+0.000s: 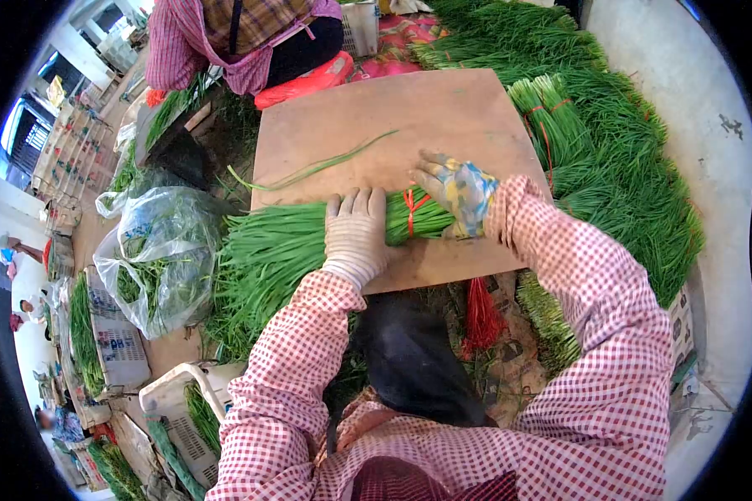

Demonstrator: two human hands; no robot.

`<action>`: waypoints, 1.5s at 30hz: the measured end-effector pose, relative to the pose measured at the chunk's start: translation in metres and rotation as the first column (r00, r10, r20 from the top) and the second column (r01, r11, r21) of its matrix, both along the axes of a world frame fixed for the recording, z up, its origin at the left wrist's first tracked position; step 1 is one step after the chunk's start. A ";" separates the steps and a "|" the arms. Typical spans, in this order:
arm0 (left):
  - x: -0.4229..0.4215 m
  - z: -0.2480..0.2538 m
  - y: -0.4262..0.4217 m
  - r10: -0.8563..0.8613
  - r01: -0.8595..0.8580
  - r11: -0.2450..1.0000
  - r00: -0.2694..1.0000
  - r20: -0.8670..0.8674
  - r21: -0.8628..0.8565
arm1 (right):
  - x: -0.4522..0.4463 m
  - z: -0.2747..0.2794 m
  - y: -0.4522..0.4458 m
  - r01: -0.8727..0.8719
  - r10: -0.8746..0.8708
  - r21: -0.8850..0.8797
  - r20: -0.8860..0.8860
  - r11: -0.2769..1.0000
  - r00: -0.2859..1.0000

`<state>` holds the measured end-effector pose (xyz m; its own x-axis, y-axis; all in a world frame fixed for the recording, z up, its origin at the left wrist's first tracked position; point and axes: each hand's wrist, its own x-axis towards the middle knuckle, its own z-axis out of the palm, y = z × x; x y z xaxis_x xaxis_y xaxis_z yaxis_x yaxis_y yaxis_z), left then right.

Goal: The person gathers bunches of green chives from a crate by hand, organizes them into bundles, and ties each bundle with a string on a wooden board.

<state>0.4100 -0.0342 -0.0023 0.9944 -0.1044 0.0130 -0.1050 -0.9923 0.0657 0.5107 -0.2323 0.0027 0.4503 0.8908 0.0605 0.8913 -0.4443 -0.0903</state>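
Note:
A bunch of garlic chives [288, 227] lies across the brown board [409, 108], tied near its stem end with a red band [411, 210]. My gloved left hand [356, 230] holds the bunch from above, its fingers laid over the stalks left of the band. At the stem end is my right hand [459, 190], in a glove with a blue and yellow patterned back. Its fingers are stretched out toward the left above the band, with its palm side by the stem ends. A few loose chive leaves [326, 164] lie beyond the bunch.
Chives are heaped [627, 167] along the right wall, some in tied bunches [551, 117]. A clear plastic bag [159, 250] of greens stands left. Red ties [481, 317] hang below the board's near edge. Another person [242, 42] sits beyond the board.

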 end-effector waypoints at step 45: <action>0.102 0.001 0.037 -0.386 -0.298 0.523 0.752 -0.534 -0.798 | -0.104 -0.050 0.037 0.759 -0.502 0.491 -0.570 0.428 0.651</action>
